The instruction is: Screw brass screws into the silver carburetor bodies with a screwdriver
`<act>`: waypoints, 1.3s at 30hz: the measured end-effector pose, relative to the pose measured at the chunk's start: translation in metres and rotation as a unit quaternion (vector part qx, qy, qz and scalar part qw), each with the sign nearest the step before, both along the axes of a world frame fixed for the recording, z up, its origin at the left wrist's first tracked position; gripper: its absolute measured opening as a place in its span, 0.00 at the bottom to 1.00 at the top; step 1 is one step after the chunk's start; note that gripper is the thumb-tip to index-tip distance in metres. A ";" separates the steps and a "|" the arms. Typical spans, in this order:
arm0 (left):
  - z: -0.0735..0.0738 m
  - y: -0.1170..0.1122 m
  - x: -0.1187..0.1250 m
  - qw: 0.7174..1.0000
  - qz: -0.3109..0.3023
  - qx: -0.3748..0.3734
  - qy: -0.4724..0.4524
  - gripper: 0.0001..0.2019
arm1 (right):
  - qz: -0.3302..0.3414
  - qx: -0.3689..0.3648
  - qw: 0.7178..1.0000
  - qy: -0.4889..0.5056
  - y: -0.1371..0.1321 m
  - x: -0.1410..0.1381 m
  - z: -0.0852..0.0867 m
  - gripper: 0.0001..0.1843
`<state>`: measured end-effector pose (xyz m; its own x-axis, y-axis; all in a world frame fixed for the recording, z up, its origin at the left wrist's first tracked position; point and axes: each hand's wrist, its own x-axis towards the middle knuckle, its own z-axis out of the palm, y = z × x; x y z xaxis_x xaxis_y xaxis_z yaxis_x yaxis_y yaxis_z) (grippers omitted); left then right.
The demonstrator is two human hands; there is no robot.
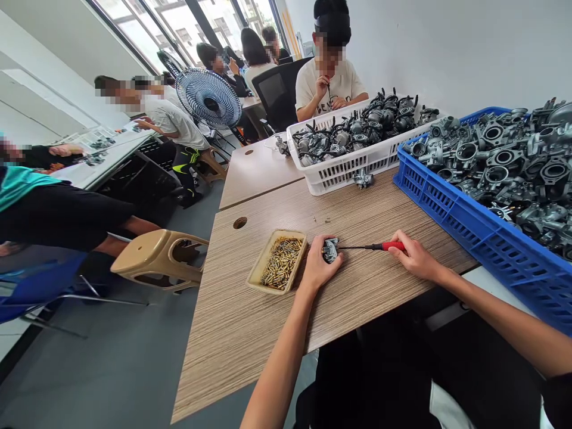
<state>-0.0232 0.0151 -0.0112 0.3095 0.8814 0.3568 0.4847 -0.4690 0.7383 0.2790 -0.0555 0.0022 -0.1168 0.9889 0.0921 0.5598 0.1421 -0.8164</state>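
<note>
We record the person seated at the near edge of a wood-grain bench (250, 333).

The left hand (318, 262) is closed around a small grey metal carburettor body (330, 250) and pins it to the bench top, just right of a beige tray (255, 275) that holds small brass pieces (281, 262). The right hand (413, 257) grips the red handle of a slim screwdriver (370, 246). The shaft lies nearly level and the tip meets the carburettor body at its right side. We cannot tell what the tip seats in; the spot is too small to read.

Judgement on the step in hand: a driver is being applied to a fitting on the carburettor body, with the part braced against the bench. Whether the fitting goes in or comes out, we cannot say.

As for the next move, in our view it calls for the shaft in line with the fitting, steady pressure along it, and a firm left-hand hold so that the part does not roll. A slip of the tip would run towards the left fingers.

Surroundings: a blue crate (469, 232) heaped with grey castings stands to the right, near the right forearm. A white basket (348, 170) of assembled units sits further back, with one loose unit (363, 177) just in front of it. Another person (328, 77) works at the far end of the bench; others sit at the benches to the left.
</note>
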 end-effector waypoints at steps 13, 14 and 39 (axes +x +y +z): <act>0.004 -0.002 0.001 1.000 -0.001 -0.007 0.004 0.19 | 0.009 0.004 1.000 0.002 0.000 -0.001 0.003 0.12; 0.003 -0.002 0.001 1.000 -0.002 -0.005 0.004 0.19 | 0.008 0.004 1.000 0.005 0.000 -0.002 0.003 0.13; 0.000 -0.001 0.000 1.000 -0.001 -0.004 -0.007 0.19 | 0.015 0.011 1.000 -0.006 0.000 -0.002 0.003 0.12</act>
<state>-0.0235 0.0142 -0.0116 0.3069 0.8834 0.3541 0.4727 -0.4645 0.7489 0.2773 -0.0559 0.0051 -0.1473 0.9827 0.1120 0.5640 0.1765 -0.8067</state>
